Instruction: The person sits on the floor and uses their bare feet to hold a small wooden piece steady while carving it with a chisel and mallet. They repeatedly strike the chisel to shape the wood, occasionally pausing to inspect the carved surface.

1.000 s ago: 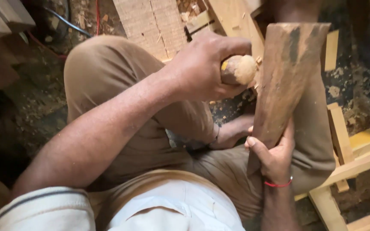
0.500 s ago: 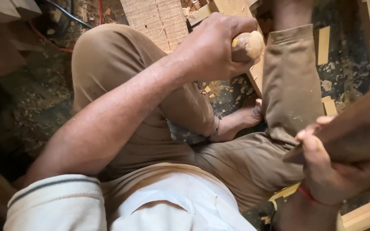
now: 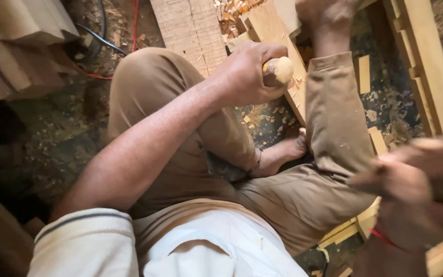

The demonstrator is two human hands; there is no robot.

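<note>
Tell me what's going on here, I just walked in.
A person sits on a floor strewn with wood chips, legs folded, working wood by hand. The left hand grips a tool by its rounded wooden handle, set against a pale plank. The right hand is blurred at the lower right and seems to hold a dark wooden block, though the blur hides the details. More planks and offcuts lie around, including a long frame piece on the right.

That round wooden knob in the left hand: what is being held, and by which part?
The left hand is wrapped around a wooden tool handle, just below its rounded end; the working end is hidden. The right hand is blurred, and what its grip holds cannot be told.
</note>
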